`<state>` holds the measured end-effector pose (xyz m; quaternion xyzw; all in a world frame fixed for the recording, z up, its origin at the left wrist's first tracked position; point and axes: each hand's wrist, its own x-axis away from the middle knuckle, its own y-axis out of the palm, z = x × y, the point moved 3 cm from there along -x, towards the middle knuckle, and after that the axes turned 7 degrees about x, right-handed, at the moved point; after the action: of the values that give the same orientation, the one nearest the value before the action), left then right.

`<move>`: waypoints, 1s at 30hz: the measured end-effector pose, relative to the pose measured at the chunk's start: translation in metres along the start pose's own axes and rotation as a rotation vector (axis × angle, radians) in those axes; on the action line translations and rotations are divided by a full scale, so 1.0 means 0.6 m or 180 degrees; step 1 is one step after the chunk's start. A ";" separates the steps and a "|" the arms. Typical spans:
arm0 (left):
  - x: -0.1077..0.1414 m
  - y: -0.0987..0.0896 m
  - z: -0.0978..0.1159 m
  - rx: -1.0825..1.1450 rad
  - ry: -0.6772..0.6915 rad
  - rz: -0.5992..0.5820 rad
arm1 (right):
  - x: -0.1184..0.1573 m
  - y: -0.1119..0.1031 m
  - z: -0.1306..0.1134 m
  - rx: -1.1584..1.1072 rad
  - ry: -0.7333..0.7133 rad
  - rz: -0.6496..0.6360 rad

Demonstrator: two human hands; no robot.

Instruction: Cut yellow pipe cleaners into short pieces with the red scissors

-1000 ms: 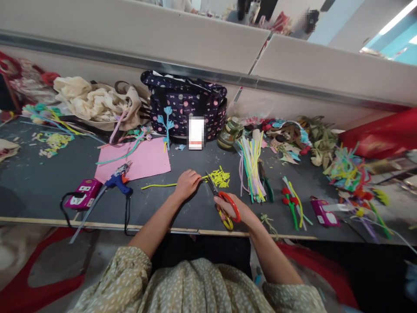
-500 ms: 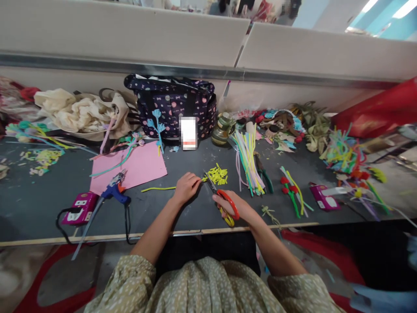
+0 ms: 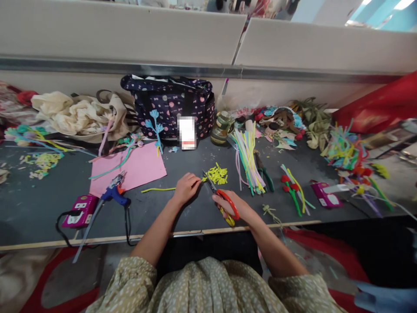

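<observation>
My left hand [image 3: 188,187] pinches a yellow-green pipe cleaner [image 3: 158,189], whose long end sticks out to the left over the dark table. Its short end reaches the tips of the scissors [image 3: 228,204]. My right hand [image 3: 230,203] is closed round their red and yellow handles, and the blades point up and left. Just beyond the tips lies a small pile of cut yellow-green pieces [image 3: 217,174]. To the right of the pile is a bundle of pastel pipe cleaners [image 3: 249,158].
A blue glue gun [image 3: 115,193] and pink paper [image 3: 143,164] lie at the left. Behind stand a dark patterned bag [image 3: 169,104] and a glass jar [image 3: 221,128]. Red-topped stems [image 3: 293,193] and a magenta box [image 3: 326,195] are at the right.
The camera view has shifted slightly. Both hands, the scissors and the pipe cleaner hold nearly the same positions.
</observation>
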<state>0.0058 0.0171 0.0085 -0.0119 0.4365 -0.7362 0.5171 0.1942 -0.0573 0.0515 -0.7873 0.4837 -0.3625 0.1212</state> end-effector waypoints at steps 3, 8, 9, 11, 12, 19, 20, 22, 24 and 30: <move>-0.001 0.000 0.000 -0.0005 -0.0027 -0.0021 | -0.002 0.003 0.006 -0.0027 0.0037 -0.0010; -0.003 -0.002 0.001 -0.0021 -0.0101 -0.0061 | -0.007 0.009 0.012 0.0031 0.0066 0.0028; -0.004 -0.002 0.000 -0.0021 -0.0116 -0.0070 | -0.008 0.010 0.012 0.0031 0.0100 0.0009; -0.004 -0.004 0.000 -0.0022 -0.0139 -0.0086 | -0.008 0.010 0.009 -0.0003 0.0162 -0.0049; -0.005 -0.004 -0.001 -0.0019 -0.0152 -0.0091 | -0.008 0.009 0.007 -0.0020 0.0180 -0.0077; -0.004 -0.007 -0.005 0.0039 -0.0275 -0.0095 | -0.001 0.003 -0.008 0.0035 0.0105 -0.0096; -0.004 -0.007 -0.005 0.0046 -0.0277 -0.0088 | 0.000 0.003 -0.010 0.0058 0.0079 -0.0087; -0.004 -0.009 -0.005 0.0059 -0.0264 -0.0074 | 0.000 0.004 -0.011 0.0093 0.0021 -0.0069; -0.004 -0.012 -0.006 0.0074 -0.0237 -0.0052 | 0.000 0.005 -0.011 0.0127 0.0005 -0.0068; -0.002 -0.024 -0.012 0.0102 -0.0196 0.0043 | -0.005 0.012 -0.002 -0.0065 0.0009 0.0014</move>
<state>-0.0078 0.0239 0.0138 -0.0234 0.4086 -0.7388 0.5354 0.1879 -0.0579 0.0469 -0.7869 0.4893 -0.3584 0.1133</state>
